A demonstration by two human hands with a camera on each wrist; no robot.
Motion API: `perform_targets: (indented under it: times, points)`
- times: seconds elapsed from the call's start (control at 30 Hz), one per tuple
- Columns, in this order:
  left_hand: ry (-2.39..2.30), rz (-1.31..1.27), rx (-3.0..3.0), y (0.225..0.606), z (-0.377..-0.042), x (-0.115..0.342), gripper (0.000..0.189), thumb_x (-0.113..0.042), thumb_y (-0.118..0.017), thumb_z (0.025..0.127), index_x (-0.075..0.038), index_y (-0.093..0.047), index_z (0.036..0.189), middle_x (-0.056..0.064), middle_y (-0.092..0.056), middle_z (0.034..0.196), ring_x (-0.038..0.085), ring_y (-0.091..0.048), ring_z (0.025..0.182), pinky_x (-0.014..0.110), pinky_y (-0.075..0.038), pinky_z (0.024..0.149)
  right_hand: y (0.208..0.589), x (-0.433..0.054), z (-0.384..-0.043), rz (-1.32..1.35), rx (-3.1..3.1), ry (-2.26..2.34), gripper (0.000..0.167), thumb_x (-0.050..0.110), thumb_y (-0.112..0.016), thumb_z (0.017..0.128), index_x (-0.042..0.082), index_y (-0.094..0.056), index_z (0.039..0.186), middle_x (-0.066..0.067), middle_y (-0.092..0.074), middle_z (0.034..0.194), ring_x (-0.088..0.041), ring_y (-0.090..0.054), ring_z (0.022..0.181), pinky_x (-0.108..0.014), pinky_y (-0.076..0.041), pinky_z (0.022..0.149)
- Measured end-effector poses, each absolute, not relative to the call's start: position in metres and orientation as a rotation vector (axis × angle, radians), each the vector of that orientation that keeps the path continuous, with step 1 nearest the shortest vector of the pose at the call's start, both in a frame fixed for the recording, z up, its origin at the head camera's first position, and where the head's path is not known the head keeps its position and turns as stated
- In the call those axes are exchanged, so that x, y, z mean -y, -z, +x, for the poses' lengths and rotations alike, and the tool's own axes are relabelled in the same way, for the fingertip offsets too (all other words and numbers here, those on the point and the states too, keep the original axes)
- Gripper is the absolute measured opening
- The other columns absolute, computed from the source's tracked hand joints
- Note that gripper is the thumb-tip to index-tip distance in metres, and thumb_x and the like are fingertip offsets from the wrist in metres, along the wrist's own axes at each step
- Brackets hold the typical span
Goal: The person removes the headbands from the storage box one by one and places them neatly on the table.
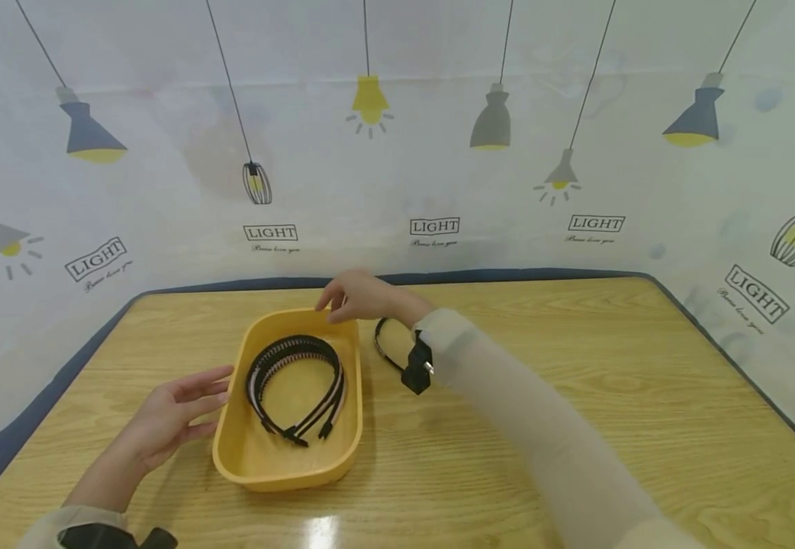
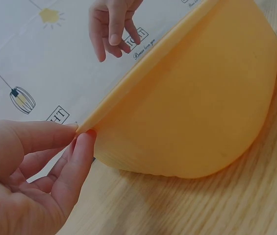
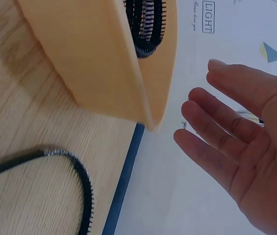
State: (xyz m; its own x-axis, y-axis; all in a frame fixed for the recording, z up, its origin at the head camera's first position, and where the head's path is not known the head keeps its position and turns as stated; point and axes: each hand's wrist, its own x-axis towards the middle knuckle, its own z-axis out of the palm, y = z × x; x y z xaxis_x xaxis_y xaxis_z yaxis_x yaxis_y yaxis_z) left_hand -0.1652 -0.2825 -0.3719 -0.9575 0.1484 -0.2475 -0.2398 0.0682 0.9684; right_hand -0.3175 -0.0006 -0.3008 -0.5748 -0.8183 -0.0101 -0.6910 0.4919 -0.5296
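A yellow plastic basin (image 1: 360,396) stands on the table with several headbands (image 1: 296,345) in it, black and pinkish, with toothed inner edges. My left hand (image 1: 171,415) is at the basin's left side, its fingertips touching the rim and outer wall. Over the far right corner, my right hand (image 1: 359,295) hovers with relaxed, slightly bent fingers; the right wrist view shows nothing in them. One more black toothed headband (image 3: 85,183) lies on the table to the right of the basin. In the head view, the right wrist and its camera partly cover it.
The wooden table (image 1: 507,366) ends at a dark blue border along the back and sides. Behind it rises a pale wall covering (image 1: 432,175) printed with lamps and the word LIGHT. My right forearm (image 1: 542,427) crosses over the table's right half.
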Motion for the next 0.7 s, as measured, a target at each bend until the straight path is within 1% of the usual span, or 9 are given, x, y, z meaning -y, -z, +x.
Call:
perform_targets:
  times: [0.27, 0.6, 0.67, 0.7]
  points:
    - [-1.970, -0.091, -2.077, 0.371, -0.165, 0.282, 0.048, -0.015, -0.061, 0.090, -0.013, -0.046, 0.136, -0.003, -0.055, 0.109, 0.009, -0.060, 0.093, 0.031, -0.054, 0.074, 0.302, 0.018, -0.311, -1.339, -2.443, 0.689, 0.026, 0.011, -0.064, 0.087, 0.004, -0.065, 0.112, -0.009, -0.062, 0.112, -0.016, -0.059, 0.095, -0.018, -0.047, 0.076]
    - [-1.969, -0.090, -2.075, 0.372, -0.165, 0.283, 0.047, -0.015, -0.060, 0.090, -0.014, -0.047, 0.135, -0.002, -0.055, 0.109, 0.009, -0.060, 0.093, 0.031, -0.054, 0.073, 0.310, 0.030, -0.310, -1.240, -2.409, 0.666, 0.029, 0.014, -0.064, 0.087, 0.004, -0.065, 0.114, -0.005, -0.062, 0.113, -0.012, -0.058, 0.094, -0.019, -0.048, 0.076]
    - [-1.966, -0.089, -2.072, 0.373, -0.165, 0.283, 0.045, -0.016, -0.061, 0.090, -0.018, -0.050, 0.133, -0.003, -0.055, 0.109, 0.009, -0.061, 0.093, 0.031, -0.054, 0.074, 0.312, 0.031, -0.310, -1.233, -2.409, 0.654, 0.028, 0.013, -0.064, 0.087, 0.004, -0.065, 0.114, -0.005, -0.062, 0.112, -0.013, -0.058, 0.095, -0.019, -0.048, 0.076]
    - [-1.965, -0.085, -2.073, 0.373, -0.165, 0.283, 0.045, -0.016, -0.061, 0.090, -0.018, -0.050, 0.133, -0.003, -0.055, 0.109, 0.009, -0.061, 0.093, 0.031, -0.054, 0.074, 0.312, 0.032, -0.310, -1.229, -2.408, 0.651, 0.028, 0.012, -0.064, 0.087, 0.004, -0.065, 0.114, -0.005, -0.062, 0.112, -0.013, -0.058, 0.096, -0.020, -0.048, 0.076]
